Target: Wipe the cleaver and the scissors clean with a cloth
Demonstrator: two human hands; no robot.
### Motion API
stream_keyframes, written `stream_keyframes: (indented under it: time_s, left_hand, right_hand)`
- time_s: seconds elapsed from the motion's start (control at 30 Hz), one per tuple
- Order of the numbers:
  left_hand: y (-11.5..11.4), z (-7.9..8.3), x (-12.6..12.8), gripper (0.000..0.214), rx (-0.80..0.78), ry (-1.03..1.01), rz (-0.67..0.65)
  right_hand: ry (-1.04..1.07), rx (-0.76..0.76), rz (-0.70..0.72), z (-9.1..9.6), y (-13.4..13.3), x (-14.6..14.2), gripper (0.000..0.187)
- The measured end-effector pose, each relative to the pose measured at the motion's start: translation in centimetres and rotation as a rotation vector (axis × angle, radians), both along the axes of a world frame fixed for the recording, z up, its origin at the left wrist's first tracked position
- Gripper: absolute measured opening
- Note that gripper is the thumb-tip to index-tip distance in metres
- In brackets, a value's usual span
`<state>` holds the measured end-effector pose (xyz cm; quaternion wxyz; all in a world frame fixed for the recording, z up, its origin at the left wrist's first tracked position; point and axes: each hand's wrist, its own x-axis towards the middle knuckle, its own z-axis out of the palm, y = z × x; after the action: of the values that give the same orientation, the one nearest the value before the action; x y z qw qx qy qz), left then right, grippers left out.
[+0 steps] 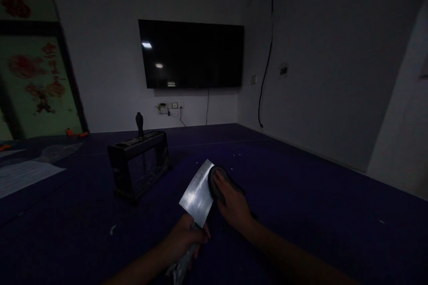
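Note:
My left hand (190, 239) is wrapped around the handle (183, 267) of a cleaver, which looks covered in crumpled plastic. The broad, shiny cleaver blade (198, 193) points up and away from me, tilted to the right. My right hand (234, 202) grips a dark oval block (217, 185) with a grey top, held against the blade's right edge; its underside is hidden. Beyond the blade, to the left, stands a black knife block (137, 142) with see-through sides. One dark knife handle (139, 124) sticks up from its top.
A dark purple floor covering (301, 213) spreads around my hands, with small white scraps on it. Printed sheets (30, 176) and clear plastic (60, 152) lie at the left. Orange bits (69, 132) sit near the door. A television (192, 54) hangs on the far wall.

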<state>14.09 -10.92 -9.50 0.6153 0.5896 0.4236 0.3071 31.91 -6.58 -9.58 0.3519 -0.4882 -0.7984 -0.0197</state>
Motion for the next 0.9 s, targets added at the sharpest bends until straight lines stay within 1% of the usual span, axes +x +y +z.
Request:
stream_keyframes:
  time_s: [0.1,0.33,0.6,0.9]
  left_hand:
    - [0.06,0.09,0.01,0.018,-0.005,0.023,-0.005]
    - [0.33,-0.30,0.04,0.015,0.025,-0.012,0.002]
    - [-0.13,-0.20,0.08,0.016,0.020,-0.025,0.017]
    - [-0.47,0.59,0.23,0.013,0.033,-0.049,0.030]
  right_hand:
    - [-0.003,-0.006,-0.004,0.08,-0.03,-0.01,0.074]
    - [-0.001,-0.001,-0.002,0.01,-0.01,-0.01,0.074]
    - [0.007,0.007,-0.003,-0.07,0.00,-0.01,0.073]
    - [0.011,-0.003,0.001,0.08,-0.15,-0.06,0.073]
